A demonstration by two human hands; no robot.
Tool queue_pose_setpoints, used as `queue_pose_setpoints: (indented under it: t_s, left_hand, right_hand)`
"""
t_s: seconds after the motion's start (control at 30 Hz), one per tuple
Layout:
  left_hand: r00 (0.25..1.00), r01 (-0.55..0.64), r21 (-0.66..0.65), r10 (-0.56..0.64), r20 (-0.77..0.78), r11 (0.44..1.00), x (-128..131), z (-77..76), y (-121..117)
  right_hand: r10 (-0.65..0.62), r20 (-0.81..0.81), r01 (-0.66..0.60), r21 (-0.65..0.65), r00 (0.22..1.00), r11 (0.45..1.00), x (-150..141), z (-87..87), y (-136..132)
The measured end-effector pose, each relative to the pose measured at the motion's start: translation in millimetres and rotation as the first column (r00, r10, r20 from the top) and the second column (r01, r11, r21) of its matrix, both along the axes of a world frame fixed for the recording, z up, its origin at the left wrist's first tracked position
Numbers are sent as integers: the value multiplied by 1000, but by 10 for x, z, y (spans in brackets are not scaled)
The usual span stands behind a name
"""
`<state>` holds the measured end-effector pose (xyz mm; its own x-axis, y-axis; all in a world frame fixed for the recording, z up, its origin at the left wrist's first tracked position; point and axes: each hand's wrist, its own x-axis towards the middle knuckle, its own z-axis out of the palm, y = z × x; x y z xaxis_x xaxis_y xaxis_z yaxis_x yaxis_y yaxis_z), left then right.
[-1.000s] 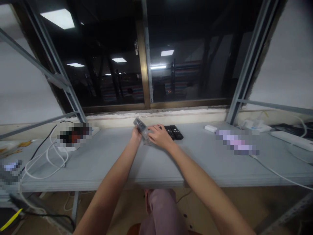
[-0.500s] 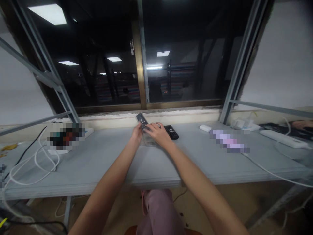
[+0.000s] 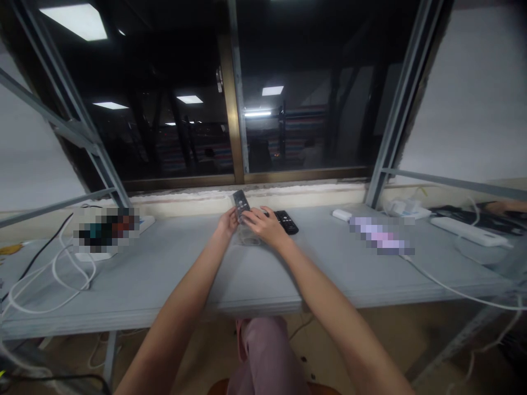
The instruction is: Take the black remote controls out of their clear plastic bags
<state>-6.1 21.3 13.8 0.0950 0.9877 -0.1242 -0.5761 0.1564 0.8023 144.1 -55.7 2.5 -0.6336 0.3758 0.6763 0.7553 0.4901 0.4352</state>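
Note:
My left hand (image 3: 229, 224) is closed around the left side of a dark remote control (image 3: 240, 201), which is tilted up over the table with its upper end toward the window. The fingers of my right hand (image 3: 267, 226) are closed on the lower part of the same remote, covering it. Beneath my hands lies clear, crinkled plastic (image 3: 248, 238), seemingly a bag; whether it is joined to the remote cannot be made out. A second black remote control (image 3: 288, 222) rests flat on the table just right of my right hand.
The grey table (image 3: 173, 274) runs below a dark window. At left, white cables (image 3: 74, 296) loop beside a blurred-out item. Toward the right are a white adapter (image 3: 341, 215), another blurred item and a white power strip (image 3: 469, 231). Another person's arm (image 3: 506, 207) shows at far right.
The view has shifted slightly. The held remote stands a little more upright, and my left hand sits slightly lower on it. The second remote stays in place on the table.

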Motion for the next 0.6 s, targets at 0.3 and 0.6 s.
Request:
queue_pose_setpoints:
  t_s: [0.3,0.6]
  left_hand:
    - [980,-199,-144,196,-36,969,-147,-54,122]
    - [966,-258,-162,258,-21,952,-268,-162,257]
  right_hand:
    - [-30,-148,21,-65,989,998,60,-11,26]
    - [10,-134,-10,2,991,1000,78,8,44]
